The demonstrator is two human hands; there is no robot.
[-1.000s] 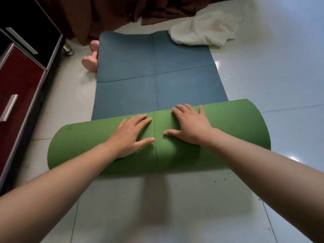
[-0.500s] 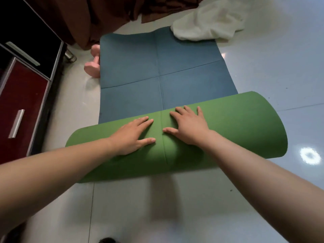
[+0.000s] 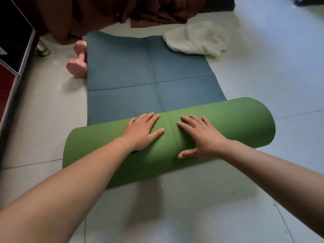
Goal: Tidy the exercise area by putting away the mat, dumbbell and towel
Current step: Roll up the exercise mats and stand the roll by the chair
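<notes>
The exercise mat (image 3: 122, 72) lies on the tiled floor, blue side up, with its near end rolled into a thick green roll (image 3: 236, 120). My left hand (image 3: 142, 131) and my right hand (image 3: 201, 135) press flat on top of the roll, fingers spread, either side of its centre crease. A pink dumbbell (image 3: 78, 62) rests on the floor against the mat's left edge. A crumpled white towel (image 3: 196, 38) sits on the mat's far right corner, partly on the floor.
A dark cabinet (image 3: 12, 55) with a red drawer front stands along the left. Brown fabric (image 3: 105, 13) hangs down to the floor beyond the mat. A small metal cup (image 3: 42, 50) sits near the cabinet. Pale floor tiles (image 3: 271, 76) extend to the right.
The green roll has advanced a little farther along the mat. My hands have shifted on top of it and the camera has tilted, showing more of the far end.
</notes>
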